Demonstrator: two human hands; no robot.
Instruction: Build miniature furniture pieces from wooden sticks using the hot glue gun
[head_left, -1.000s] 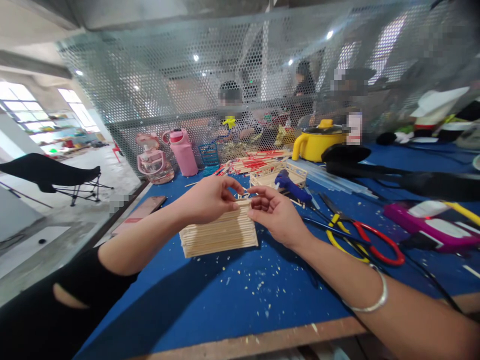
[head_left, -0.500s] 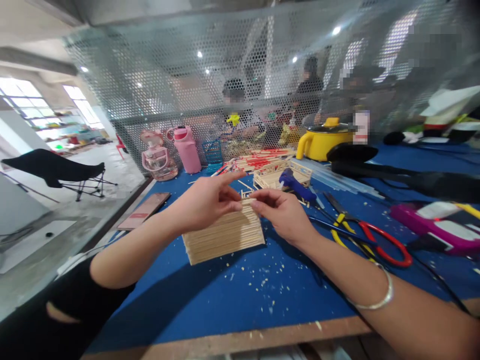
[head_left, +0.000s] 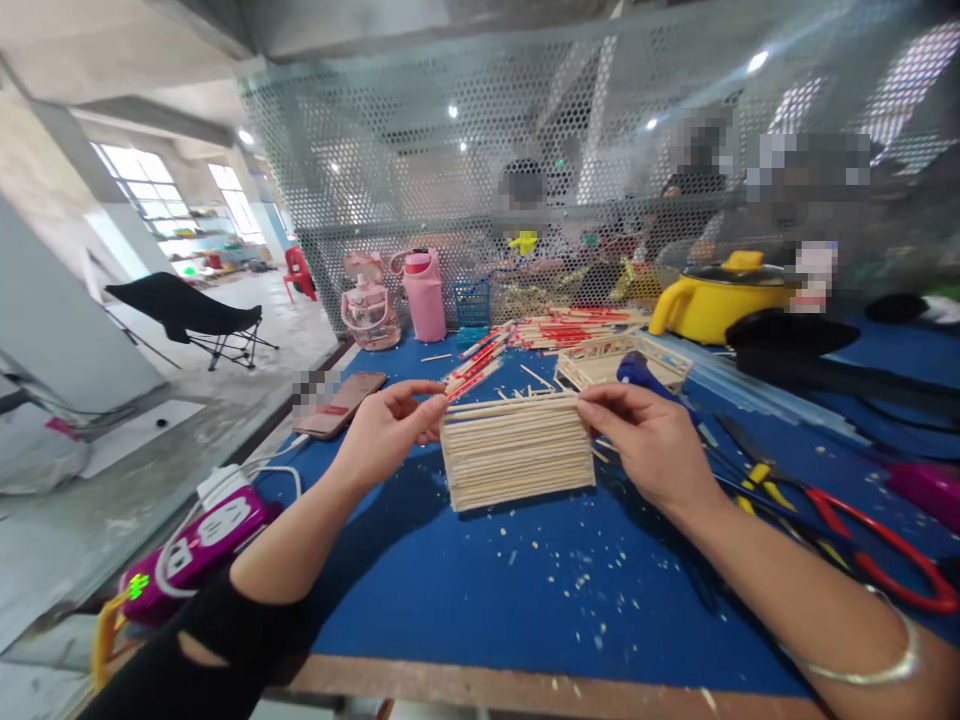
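Note:
Between my hands a panel of thin wooden sticks (head_left: 517, 460), laid side by side, stands tilted on the table. My left hand (head_left: 394, 430) pinches at its upper left corner. At the upper right corner, my right hand (head_left: 645, 440) closes thumb and fingers on the end of a wooden stick (head_left: 514, 404) that lies along the panel's top edge. Whether that stick is fixed to the panel I cannot tell. Just behind are a small railed frame of sticks (head_left: 600, 362) and a blue glue gun (head_left: 637, 370).
Red-marked sticks (head_left: 570, 328) lie in a heap at the back. A yellow pot (head_left: 720, 305) stands right of them, two pink bottles (head_left: 426, 300) left. Pliers (head_left: 757, 475) and red-handled scissors (head_left: 862, 540) lie right. A phone (head_left: 341, 405) and purple power strip (head_left: 202, 545) are left.
My left hand has moved from the middle of the panel's top to its left corner, so the hands are farther apart. The view has swung left, and the panel now faces me more squarely.

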